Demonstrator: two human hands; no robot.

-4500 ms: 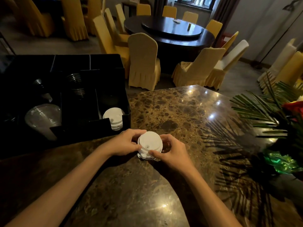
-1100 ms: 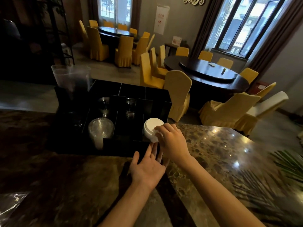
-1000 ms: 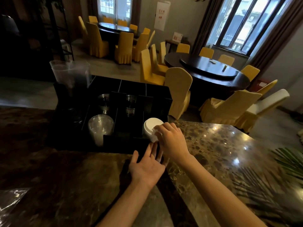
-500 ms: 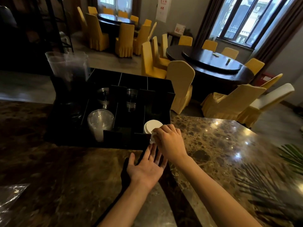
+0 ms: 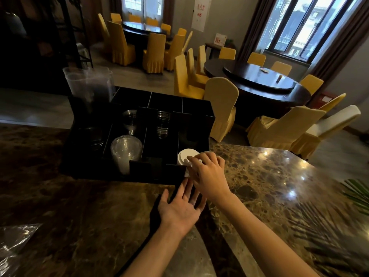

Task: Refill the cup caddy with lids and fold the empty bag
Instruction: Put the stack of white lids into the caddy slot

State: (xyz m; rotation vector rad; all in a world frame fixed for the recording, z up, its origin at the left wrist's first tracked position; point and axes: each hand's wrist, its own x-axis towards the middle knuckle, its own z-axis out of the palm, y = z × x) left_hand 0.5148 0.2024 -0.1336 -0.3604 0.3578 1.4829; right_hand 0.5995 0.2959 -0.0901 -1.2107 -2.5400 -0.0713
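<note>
The black cup caddy (image 5: pixel 99 173) stands on the marble counter. A stack of white lids (image 5: pixel 184 155) sits in its front right compartment. My right hand (image 5: pixel 209 174) grips the stack from the right, with its fingers curled over the top lid. Just in front of the caddy my left hand (image 5: pixel 179 206) lies palm up with straight fingers, partly under my right hand, and holds nothing. The clear plastic bag (image 5: pixel 14 242) lies crumpled on the counter at the bottom left, away from both hands.
Clear dome lids (image 5: pixel 125 149) and two stacks of clear cups (image 5: pixel 162 124) fill other caddy compartments. Tall clear cups (image 5: pixel 89 86) rise at the caddy's back left. Green plant leaves (image 5: pixel 357 194) reach in from the right. Yellow chairs and round tables stand beyond the counter.
Both hands held the white lid stack on the counter earlier. Since then my right hand carried it to the caddy and has lowered it into the front right compartment. My left hand stays open below.
</note>
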